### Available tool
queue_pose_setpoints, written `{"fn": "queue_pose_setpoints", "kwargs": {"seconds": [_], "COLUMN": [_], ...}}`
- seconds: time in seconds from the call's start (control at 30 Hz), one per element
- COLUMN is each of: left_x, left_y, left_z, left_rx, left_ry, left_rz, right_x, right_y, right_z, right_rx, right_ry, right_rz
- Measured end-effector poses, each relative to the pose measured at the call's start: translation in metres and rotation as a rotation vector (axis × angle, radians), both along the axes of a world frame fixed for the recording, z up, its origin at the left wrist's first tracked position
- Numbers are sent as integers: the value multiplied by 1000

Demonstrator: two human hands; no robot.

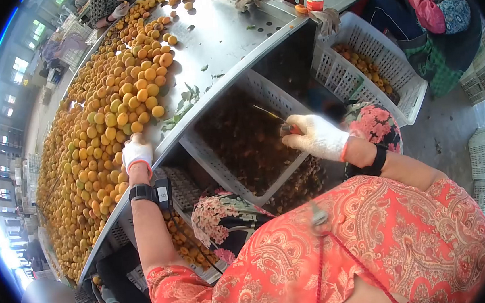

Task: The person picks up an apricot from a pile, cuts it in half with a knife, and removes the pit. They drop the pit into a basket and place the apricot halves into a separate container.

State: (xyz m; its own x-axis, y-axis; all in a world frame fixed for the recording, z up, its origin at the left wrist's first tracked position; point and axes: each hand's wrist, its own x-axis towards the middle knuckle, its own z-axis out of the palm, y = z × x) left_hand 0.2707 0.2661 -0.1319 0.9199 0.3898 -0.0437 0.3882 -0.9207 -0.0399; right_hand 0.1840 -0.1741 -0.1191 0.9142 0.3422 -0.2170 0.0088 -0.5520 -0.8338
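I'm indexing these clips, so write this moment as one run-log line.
left hand: gloved, at orange fruit | right hand: gloved, holding knife over white crate | fruit: heaped on metal table

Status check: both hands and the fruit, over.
Left white-gloved hand at edge of round orange fruit, grip unclear. Right white-gloved hand holding thin-bladed, red-handled knife above white plastic crate. Green leaves on silver metal table.
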Motion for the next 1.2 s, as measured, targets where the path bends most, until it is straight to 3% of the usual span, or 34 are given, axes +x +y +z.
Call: {"fn": "queue_pose_setpoints", "kwargs": {"seconds": [0.13, 0.27, 0.37, 0.4, 0.57, 0.73, 0.83, 1.2], "left_x": [16, 8, -17, -29, -104, -154, -174, -205], "left_y": [22, 19, -18, -36, -128, -190, -210, -241], "left_z": [-12, -9, 16, 28, 83, 96, 104, 115], "left_rx": [-73, -110, -1150, -1298, -1964, -2083, -2056, -1966], "left_ry": [117, 54, -451, -517, -364, -366, -417, -609], "left_rz": [-95, -116, 58, 0, -207, -260, -261, -277], "right_x": [2, 0, -6, -7, -22, -47, -62, -89], "right_y": [3, 5, 6, 6, 14, 21, 20, 15], "right_z": [2, 11, 29, 30, 41, 62, 81, 87], "right_rx": [-10, 20, 35, 32, 252, 460, 340, 342], "right_ry": [-2, 10, -2, -32, -115, -236, -177, -417], "right_rz": [5, -3, -32, -37, 5, 183, 223, 266]}}
